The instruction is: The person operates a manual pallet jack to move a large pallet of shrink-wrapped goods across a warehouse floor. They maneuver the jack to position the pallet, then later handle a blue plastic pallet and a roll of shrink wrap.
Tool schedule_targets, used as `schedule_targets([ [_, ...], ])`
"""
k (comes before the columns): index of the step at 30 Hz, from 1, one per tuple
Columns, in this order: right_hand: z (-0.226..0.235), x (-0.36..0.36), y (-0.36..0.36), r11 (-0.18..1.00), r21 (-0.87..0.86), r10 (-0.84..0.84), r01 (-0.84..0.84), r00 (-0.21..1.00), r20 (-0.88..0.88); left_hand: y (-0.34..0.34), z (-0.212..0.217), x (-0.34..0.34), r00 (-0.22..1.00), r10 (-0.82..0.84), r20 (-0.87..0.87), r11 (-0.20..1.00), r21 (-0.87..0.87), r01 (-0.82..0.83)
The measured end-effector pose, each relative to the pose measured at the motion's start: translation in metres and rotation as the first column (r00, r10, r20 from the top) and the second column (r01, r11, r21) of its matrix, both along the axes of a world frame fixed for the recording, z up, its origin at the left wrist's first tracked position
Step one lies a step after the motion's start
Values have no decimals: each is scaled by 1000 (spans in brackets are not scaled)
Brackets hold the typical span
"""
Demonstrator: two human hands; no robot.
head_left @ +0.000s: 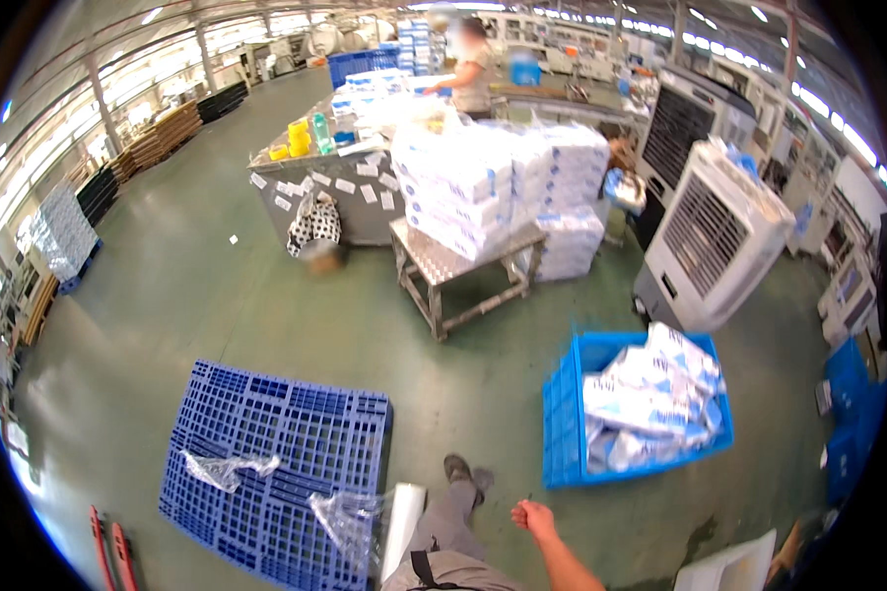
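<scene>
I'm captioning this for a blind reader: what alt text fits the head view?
A right hand, loosely closed and empty, swings beside the walker's leg on a green floor, between a blue pallet and a blue crate of white packs. Ahead, a metal table holds stacked white packages.

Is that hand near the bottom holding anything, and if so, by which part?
Nothing visible: the right hand is a loose fist over bare floor, near the blue crate. The left hand is out of view.

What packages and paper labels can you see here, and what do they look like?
Soft white packs with blue marks, heaped in the blue crate.
White-and-blue boxes, stacked on the metal table.
Small white paper slips, stuck on the grey counter front.
</scene>
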State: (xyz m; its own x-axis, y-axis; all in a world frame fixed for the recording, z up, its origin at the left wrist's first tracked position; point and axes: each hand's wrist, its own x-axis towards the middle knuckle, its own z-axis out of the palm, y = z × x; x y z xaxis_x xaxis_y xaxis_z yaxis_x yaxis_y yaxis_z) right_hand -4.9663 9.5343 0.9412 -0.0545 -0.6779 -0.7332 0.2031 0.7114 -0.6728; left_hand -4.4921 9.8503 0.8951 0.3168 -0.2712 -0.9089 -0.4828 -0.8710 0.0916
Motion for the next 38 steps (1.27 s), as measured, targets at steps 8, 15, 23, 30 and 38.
schedule_targets([
  [8,8,-11,-230,983,17,181,-181,977,-116,-319,-92,-26,939,-328,105,788,-518,333],
  [15,55,36,-422,982,-139,123,-132,990,-70,-640,177,-47,963,153,-222,570,-776,-270],
  [23,103,86,-745,678,-727,-65,-107,977,-204,-872,200,-54,799,301,-521,494,-631,-598],
  [30,242,118,-993,583,-808,-391,-88,841,-374,-1019,252,-40,690,477,-544,266,-659,-704],
  [38,288,143,-1089,729,-357,2,-584,523,-852,-1299,342,1,898,298,-325,-5,-941,-339],
])
